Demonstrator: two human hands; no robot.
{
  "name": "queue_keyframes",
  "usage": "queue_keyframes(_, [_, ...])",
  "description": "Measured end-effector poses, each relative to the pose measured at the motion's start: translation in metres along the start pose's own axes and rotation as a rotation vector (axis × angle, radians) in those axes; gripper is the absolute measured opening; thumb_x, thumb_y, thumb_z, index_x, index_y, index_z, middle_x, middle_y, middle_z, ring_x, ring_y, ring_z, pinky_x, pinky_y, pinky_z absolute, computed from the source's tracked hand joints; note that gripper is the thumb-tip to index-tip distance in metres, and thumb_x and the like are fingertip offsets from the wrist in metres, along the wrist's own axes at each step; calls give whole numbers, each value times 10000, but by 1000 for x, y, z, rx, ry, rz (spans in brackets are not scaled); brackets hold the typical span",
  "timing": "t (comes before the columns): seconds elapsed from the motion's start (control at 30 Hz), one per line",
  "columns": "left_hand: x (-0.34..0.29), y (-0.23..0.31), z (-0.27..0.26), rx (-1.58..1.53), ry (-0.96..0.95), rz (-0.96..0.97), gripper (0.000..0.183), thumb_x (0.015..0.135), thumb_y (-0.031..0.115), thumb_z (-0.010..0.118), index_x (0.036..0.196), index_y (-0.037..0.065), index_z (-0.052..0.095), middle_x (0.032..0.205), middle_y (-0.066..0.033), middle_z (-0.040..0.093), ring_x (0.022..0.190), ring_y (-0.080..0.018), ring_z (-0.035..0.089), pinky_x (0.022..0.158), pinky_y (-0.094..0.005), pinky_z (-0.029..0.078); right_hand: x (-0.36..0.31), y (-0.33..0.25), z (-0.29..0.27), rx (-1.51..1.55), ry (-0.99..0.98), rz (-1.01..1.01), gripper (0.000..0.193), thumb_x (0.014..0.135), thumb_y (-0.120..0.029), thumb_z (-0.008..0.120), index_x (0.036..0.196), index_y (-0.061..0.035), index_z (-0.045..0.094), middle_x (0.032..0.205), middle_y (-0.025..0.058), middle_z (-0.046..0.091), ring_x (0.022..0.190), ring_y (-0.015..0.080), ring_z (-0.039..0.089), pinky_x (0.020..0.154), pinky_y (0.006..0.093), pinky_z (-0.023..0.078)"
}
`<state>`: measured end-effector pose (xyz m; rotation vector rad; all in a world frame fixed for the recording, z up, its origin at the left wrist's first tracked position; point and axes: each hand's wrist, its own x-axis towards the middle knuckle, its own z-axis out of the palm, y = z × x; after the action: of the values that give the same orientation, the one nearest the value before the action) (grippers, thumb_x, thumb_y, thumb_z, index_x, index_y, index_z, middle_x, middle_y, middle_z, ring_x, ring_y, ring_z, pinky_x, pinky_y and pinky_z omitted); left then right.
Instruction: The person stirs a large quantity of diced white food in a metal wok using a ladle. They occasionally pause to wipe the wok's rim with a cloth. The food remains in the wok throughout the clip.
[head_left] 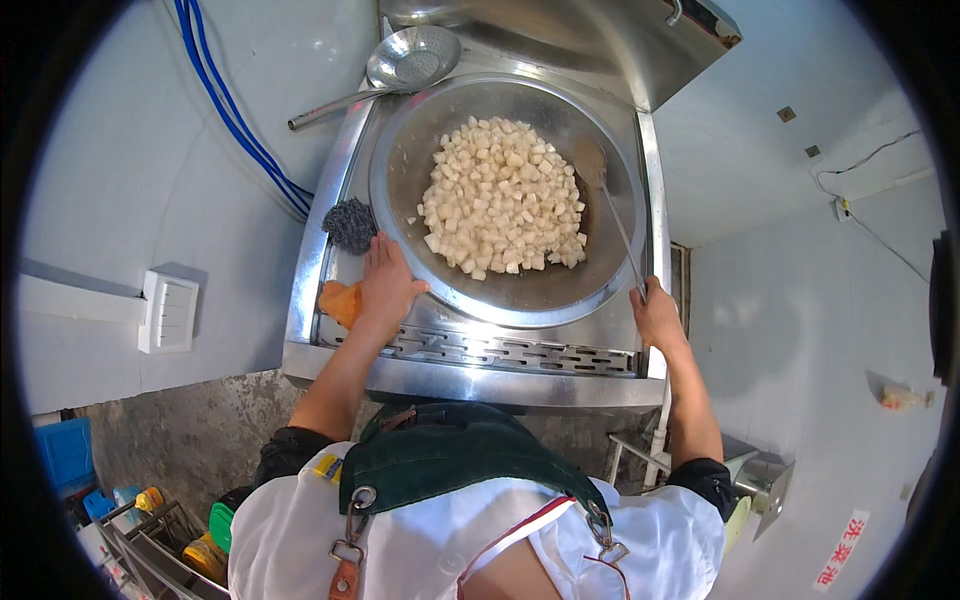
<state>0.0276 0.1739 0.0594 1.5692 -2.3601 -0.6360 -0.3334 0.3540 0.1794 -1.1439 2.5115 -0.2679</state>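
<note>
A wide steel wok [400,110] is set in the stove, with a heap of pale, diced food cubes [500,195] in its middle. My right hand [658,314] closes around the end of a long-handled ladle [622,228], whose round head rests against the wok's right inner wall beside the cubes. At the wok's lower left rim lies my left hand [388,280], fingers stretched out, holding nothing. Its fingertips are next to a dark steel-wool scourer [350,225]. An orange cloth [341,302] lies beside the left wrist, partly hidden by it.
A perforated strainer [413,60] with a long handle rests at the stove's back left corner. Along the front runs a slotted drain grate [500,352]. Blue cables [235,115] hang on the left wall near a white switch panel [168,312]. A metal rack [150,550] stands lower left.
</note>
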Motion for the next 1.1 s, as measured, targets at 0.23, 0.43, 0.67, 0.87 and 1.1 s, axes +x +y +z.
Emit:
queue_keyframes(0.23, [3,-1,3,3,12,31,819,672,251,822,1252,-107,369,1454,-359,269,1381,-455,261,1135,-496,248,62,-34,75,718,-663,170,399,850,-58,537,1203,76,409,702,136,562,420,173,513,330,338,381])
queue_keyframes(0.43, [2,0,-1,21,3,28,824,679,270,818,1257,-104,364,1455,-359,267,1382,-459,256,1127,-520,247,27,-80,81,486,-606,-53,387,819,-20,539,1172,83,423,724,189,569,424,197,528,405,368,433])
queue_keyframes(0.67, [-1,10,-7,49,-59,-102,860,714,324,792,1326,-54,320,1503,-276,260,1412,-433,211,1088,-641,212,-8,-21,-34,142,-393,-115,485,832,-34,539,1279,82,387,795,242,619,410,284,563,413,400,454])
queue_keyframes(0.87, [0,0,-4,139,-15,-13,904,681,363,803,1322,-70,336,1489,-291,276,1388,-421,277,1097,-577,261,-4,9,-7,144,-249,141,509,823,2,533,1285,100,344,736,226,604,378,261,531,318,373,405])
queue_keyframes(1.1, [5,-4,5,102,-22,23,845,678,345,810,1259,-81,368,1465,-328,288,1378,-433,291,1128,-512,253,24,-52,89,1117,-881,340,235,827,34,548,983,-36,386,576,23,441,338,111,394,285,288,341])
